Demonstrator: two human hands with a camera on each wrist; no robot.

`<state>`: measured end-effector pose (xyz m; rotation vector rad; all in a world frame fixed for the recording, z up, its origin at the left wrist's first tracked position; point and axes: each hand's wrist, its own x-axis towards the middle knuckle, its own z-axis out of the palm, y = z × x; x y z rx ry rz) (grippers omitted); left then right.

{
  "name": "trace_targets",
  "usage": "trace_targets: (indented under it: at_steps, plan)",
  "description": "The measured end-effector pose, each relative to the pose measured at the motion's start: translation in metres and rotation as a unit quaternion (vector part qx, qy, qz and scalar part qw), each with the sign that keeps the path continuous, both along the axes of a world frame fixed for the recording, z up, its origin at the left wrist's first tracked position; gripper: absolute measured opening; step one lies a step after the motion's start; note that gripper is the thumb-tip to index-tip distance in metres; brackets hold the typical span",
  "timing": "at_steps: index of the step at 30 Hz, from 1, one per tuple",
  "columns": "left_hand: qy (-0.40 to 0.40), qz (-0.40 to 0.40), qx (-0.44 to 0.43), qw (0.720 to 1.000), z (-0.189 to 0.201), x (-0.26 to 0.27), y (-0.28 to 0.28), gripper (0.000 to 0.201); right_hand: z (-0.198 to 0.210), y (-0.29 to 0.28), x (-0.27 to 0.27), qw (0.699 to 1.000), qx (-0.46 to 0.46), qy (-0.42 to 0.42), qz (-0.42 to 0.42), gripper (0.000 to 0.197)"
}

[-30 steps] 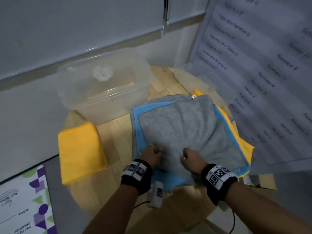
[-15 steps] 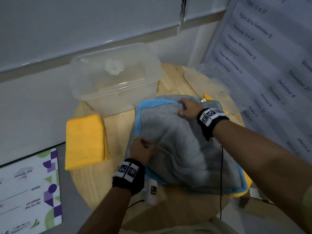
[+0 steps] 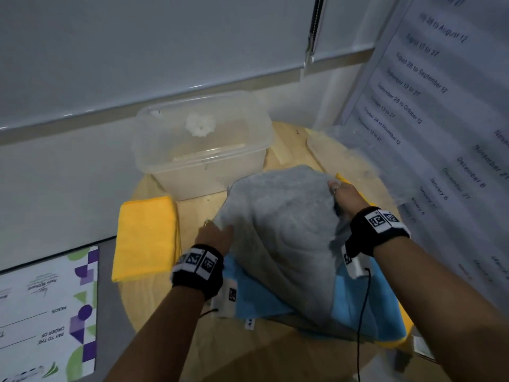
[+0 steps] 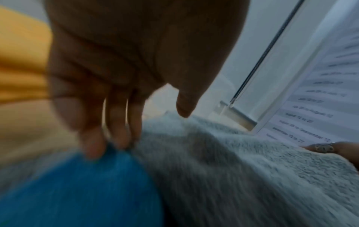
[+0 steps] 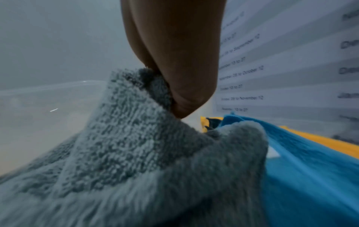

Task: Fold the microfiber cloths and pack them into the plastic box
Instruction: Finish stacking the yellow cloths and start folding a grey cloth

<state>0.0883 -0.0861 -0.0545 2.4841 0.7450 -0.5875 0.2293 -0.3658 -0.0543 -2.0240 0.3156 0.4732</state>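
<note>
hands [image 3: 278, 213] on grey cloth [image 3: 281, 232] corners

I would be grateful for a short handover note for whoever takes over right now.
Right hand pinches the far corner of the grey cloth. Left hand grips its left edge.
The grey cloth lies raised over the blue cloth, with a yellow one beneath.
Done: one folded yellow cloth lies on the table.
Left: fold the rest, pack all into the plastic box, which holds no cloth.

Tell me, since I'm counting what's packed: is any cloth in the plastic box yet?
No cloth inside. The plastic box stands open, with only a small white object showing through it.
</note>
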Motion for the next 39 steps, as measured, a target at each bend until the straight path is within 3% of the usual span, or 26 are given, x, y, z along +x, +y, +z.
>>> trace_targets:
  at_steps: [1, 3, 4, 6, 8, 12, 16, 20, 23, 25, 27, 30, 34, 36, 39]
  plan:
    - [0.047, 0.011, -0.052, 0.997, -0.005, -0.006, -0.011, 0.056, -0.010, -0.007, -0.002, 1.000, 0.007, 0.009, -0.012, 0.040]
    - [0.059, 0.100, -0.153, 0.981, -0.014, -0.016, -0.027, 0.056, -0.029, -0.018, -0.002, 0.997, 0.041, 0.033, -0.055, 0.051]
    - [0.037, 0.136, -0.183, 0.973, -0.016, -0.018, -0.032, 0.058, -0.014, -0.012, -0.011, 0.994, 0.056, 0.048, -0.080, 0.052]
    - [0.019, 0.127, -0.212, 0.969, -0.020, -0.020, -0.032, 0.048, 0.001, -0.008, -0.018, 0.992, 0.066, 0.044, -0.096, 0.029]
    - [-0.010, 0.129, -0.257, 0.958, -0.018, -0.020, -0.026, 0.034, 0.006, -0.008, -0.020, 0.992, 0.072, 0.038, -0.097, 0.026]
    - [-0.109, 0.221, -0.379, 0.892, 0.014, -0.006, -0.008, 0.030, 0.020, -0.007, -0.018, 0.987, 0.092, -0.028, -0.127, 0.026]
    - [-0.240, 0.172, -0.403, 0.866, 0.060, 0.015, 0.032, 0.031, 0.047, -0.008, -0.012, 0.971, 0.154, -0.084, -0.164, 0.023]
    - [-0.296, 0.139, -0.444, 0.834, 0.094, 0.021, 0.071, 0.037, 0.062, -0.016, -0.012, 0.978, 0.059, -0.162, -0.120, 0.037]
    - [-0.305, 0.080, -0.426, 0.848, 0.115, 0.016, 0.088, 0.038, 0.068, -0.016, -0.019, 0.974, 0.085, -0.175, -0.112, 0.021]
    - [-0.312, 0.045, -0.363, 0.877, 0.121, 0.013, 0.095, 0.030, 0.069, -0.015, -0.024, 0.968, 0.149, -0.168, -0.116, 0.019]
    - [-0.308, 0.035, -0.311, 0.899, 0.121, 0.011, 0.098, 0.035, 0.070, -0.016, -0.029, 0.962, 0.192, -0.166, -0.099, 0.012]
    - [-0.258, 0.022, -0.300, 0.918, 0.120, 0.007, 0.102, 0.018, 0.072, -0.018, -0.035, 0.959, 0.235, -0.144, -0.058, 0.007]
    - [-0.218, 0.002, -0.312, 0.925, 0.123, 0.003, 0.109, 0.029, 0.075, -0.029, -0.037, 0.941, 0.322, -0.104, -0.010, 0.074]
    - [-0.222, -0.014, -0.280, 0.934, 0.126, 0.002, 0.115, 0.025, 0.077, -0.035, -0.035, 0.930, 0.356, -0.088, 0.003, 0.079]
    - [-0.238, -0.056, -0.244, 0.939, 0.129, 0.002, 0.121, 0.018, 0.085, -0.035, -0.040, 0.936, 0.344, -0.074, 0.014, 0.071]
